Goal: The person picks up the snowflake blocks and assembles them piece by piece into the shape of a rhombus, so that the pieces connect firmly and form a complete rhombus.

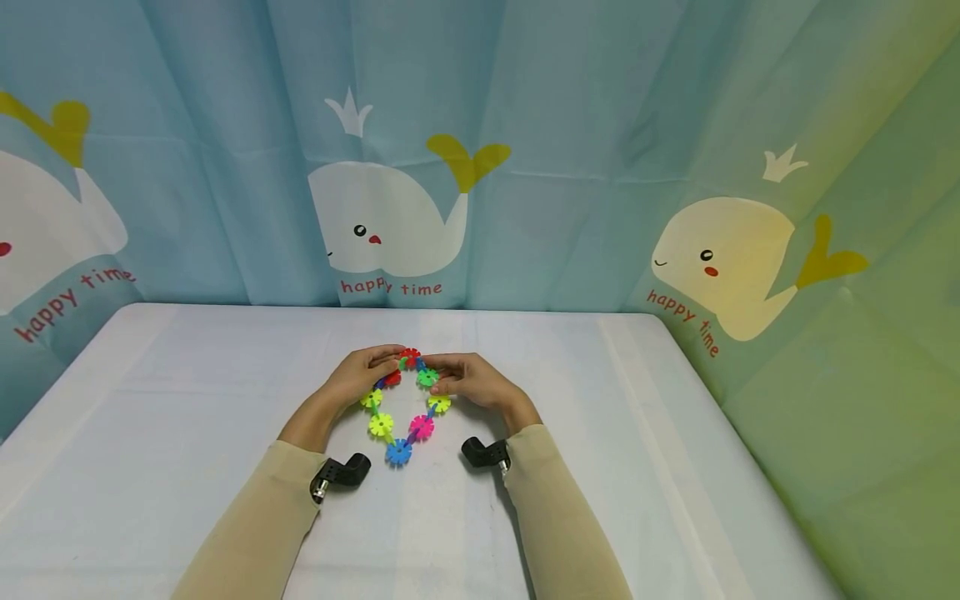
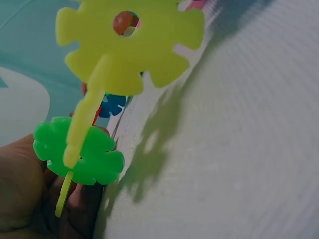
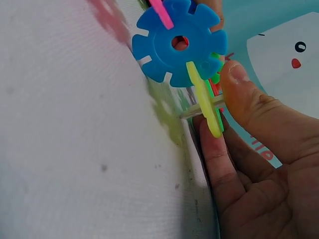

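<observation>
A ring of notched plastic snowflake discs, linked edge to edge, lies on the white table, with a blue disc at its near end and a red disc at its far end. My left hand holds the far left side of the ring. On the far right side, my right hand pinches it near a green disc. The left wrist view has a large yellow disc in front, with a green disc beside the palm. In the right wrist view, thumb and fingers are around linked discs behind a blue disc.
The white table extends around both arms. Behind it hangs a blue curtain printed with whales, turning greenish along the right side. A black wrist camera is on the left sleeve, another black camera on the right.
</observation>
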Demonstrator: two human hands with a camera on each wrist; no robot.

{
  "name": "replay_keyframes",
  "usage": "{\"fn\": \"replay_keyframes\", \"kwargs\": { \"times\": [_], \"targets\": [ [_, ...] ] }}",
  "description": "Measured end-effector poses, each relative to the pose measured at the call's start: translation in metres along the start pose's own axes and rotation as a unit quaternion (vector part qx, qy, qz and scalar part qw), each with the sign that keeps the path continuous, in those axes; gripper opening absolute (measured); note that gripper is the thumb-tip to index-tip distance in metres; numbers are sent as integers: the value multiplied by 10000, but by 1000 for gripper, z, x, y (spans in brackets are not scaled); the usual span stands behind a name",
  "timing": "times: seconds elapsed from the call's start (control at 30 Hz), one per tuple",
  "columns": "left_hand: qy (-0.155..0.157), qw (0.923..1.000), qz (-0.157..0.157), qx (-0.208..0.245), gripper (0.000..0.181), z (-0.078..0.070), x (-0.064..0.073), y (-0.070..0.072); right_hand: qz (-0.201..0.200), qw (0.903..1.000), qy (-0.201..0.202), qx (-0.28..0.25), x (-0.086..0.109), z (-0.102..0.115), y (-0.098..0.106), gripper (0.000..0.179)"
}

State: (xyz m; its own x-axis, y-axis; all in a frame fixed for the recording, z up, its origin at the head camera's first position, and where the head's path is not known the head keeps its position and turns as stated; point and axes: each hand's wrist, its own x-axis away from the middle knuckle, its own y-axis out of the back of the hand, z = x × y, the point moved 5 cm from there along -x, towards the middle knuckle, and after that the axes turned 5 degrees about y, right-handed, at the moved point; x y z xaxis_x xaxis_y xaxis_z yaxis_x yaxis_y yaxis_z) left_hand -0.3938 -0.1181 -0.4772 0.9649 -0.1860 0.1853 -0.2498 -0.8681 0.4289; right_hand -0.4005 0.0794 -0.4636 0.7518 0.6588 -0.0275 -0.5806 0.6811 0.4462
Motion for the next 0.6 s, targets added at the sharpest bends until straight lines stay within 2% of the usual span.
{"fn": "replay_keyframes", "kwargs": {
  "times": [0.17,0.37,0.6],
  "targets": [
    [-32,10000,31,0,42,0,1,-1,-50,10000,-13,-14,1,-1,-1,50],
    [58,9998,-126,104,40,2,3,3,-135,9999,-62,10,-1,-1,-2,49],
    [162,9998,-57,-91,44,1,3,9,-225,9995,-161,133,-1,-1,1,48]
  ]
}}
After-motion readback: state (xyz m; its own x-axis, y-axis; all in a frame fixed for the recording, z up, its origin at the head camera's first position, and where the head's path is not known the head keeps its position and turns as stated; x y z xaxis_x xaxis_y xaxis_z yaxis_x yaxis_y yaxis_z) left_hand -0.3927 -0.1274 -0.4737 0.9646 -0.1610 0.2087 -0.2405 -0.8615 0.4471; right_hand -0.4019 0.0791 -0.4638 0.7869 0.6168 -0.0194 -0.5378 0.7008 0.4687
